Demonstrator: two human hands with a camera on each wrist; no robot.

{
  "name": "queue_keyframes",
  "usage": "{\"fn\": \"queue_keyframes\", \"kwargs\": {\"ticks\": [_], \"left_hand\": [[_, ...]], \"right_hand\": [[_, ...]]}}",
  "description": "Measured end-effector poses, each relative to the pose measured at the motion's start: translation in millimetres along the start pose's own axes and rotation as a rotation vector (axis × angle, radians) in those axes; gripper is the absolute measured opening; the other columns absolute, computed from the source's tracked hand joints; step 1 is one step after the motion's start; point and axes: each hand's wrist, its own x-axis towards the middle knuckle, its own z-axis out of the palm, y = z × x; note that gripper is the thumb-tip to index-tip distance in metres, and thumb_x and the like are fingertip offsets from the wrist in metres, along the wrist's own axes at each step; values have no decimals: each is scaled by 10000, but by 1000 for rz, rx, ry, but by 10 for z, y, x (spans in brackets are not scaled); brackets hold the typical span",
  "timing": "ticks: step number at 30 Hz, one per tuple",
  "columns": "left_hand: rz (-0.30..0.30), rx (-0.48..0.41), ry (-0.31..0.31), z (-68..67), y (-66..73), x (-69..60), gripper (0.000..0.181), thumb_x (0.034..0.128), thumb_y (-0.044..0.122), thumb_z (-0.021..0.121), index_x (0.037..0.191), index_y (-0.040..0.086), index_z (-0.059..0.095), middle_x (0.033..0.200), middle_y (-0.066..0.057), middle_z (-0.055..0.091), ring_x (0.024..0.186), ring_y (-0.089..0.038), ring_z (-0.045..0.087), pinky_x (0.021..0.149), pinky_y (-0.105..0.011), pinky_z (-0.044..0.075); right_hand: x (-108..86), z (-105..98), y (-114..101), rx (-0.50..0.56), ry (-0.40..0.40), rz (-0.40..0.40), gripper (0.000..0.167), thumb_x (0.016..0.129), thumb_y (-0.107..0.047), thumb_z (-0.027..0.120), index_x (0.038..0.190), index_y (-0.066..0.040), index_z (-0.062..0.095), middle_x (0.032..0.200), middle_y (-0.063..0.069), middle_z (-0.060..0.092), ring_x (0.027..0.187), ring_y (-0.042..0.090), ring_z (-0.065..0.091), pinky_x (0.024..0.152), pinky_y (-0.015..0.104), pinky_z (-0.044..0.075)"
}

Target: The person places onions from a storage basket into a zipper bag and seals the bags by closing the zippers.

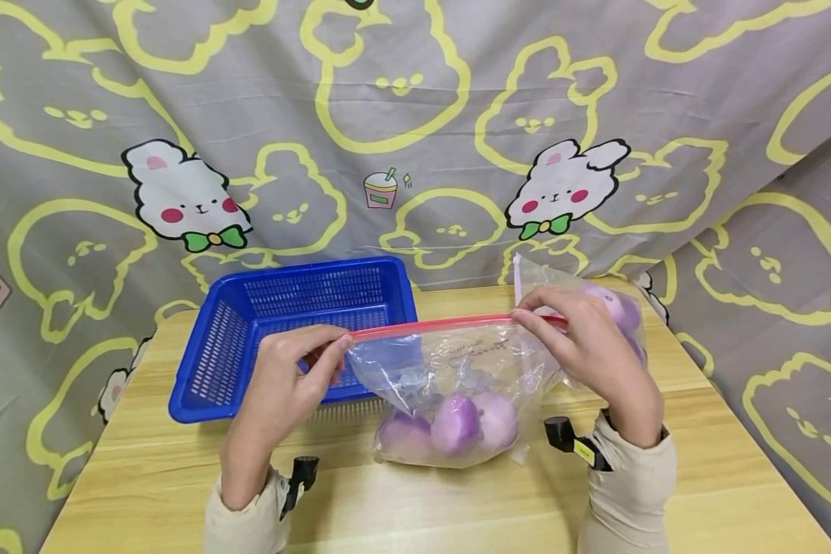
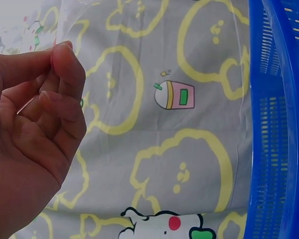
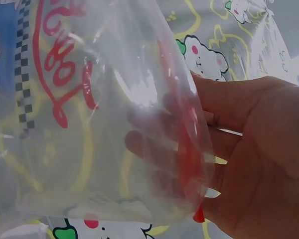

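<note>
A clear zip bag point(image 1: 450, 358) with a red zip strip point(image 1: 429, 326) is stretched out above the table. Several round purple-and-white things point(image 1: 455, 425), perhaps onions, lie in its bottom. My left hand point(image 1: 284, 385) pinches the strip's left end between thumb and forefinger. At the right end, my right hand point(image 1: 592, 342) pinches the strip too, its thumb on the near side. The right wrist view shows red print on the clear plastic point(image 3: 65, 64) and several fingers behind it. Whether the zip is fully sealed cannot be made out.
A blue plastic basket point(image 1: 305, 269) stands at the back left, partly behind my left hand. Behind my right hand lies a second clear bag point(image 1: 536, 277) with similar purple things point(image 1: 612, 304). A patterned grey curtain point(image 1: 450, 177) hangs behind the wooden table point(image 1: 145, 477).
</note>
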Motion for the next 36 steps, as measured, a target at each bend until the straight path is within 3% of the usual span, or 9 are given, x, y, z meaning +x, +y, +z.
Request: {"fn": "queue_keyframes", "kwargs": {"ticks": [9, 16, 25, 32, 36], "left_hand": [[-18, 19, 5, -35, -12, -3, 149, 961, 43, 636, 890, 106, 751, 656, 82, 613, 531, -20, 562, 487, -184, 489], [-29, 46, 21, -103, -68, -27, 141, 955, 39, 642, 883, 106, 742, 651, 54, 617, 527, -58, 570, 485, -189, 488], [-50, 46, 46, -125, -62, -54, 154, 951, 32, 645, 856, 103, 744, 642, 71, 611, 529, -89, 574, 497, -180, 486], [-78, 100, 61, 47, -104, 12, 146, 1009, 158, 591, 956, 116, 720, 642, 67, 579, 507, -63, 520, 450, -213, 445], [-122, 135, 19, 137, -75, 44, 193, 1036, 224, 541, 1155, 141, 668, 665, 66, 574, 507, -58, 511, 445, -237, 435]], "right_hand": [[-47, -67, 39, -37, 49, 6, 62, 939, -168, 700, 893, -132, 719, 852, -69, 700, 829, 103, 616, 757, 260, 440], [-57, -125, 102, -60, 109, -18, 61, 877, -90, 749, 860, -140, 718, 823, -58, 708, 762, 118, 596, 706, 265, 408], [-102, -206, 184, -78, 146, 34, 63, 914, -140, 726, 853, -149, 715, 783, -75, 699, 744, 87, 564, 711, 218, 404], [-135, -260, 147, -76, 174, 85, 52, 943, -143, 693, 919, -104, 717, 813, -27, 708, 756, 58, 577, 719, 198, 416], [-204, -339, 83, -100, 271, 139, 82, 944, -140, 692, 932, -60, 707, 785, 33, 717, 749, -145, 533, 758, 147, 403]]}}
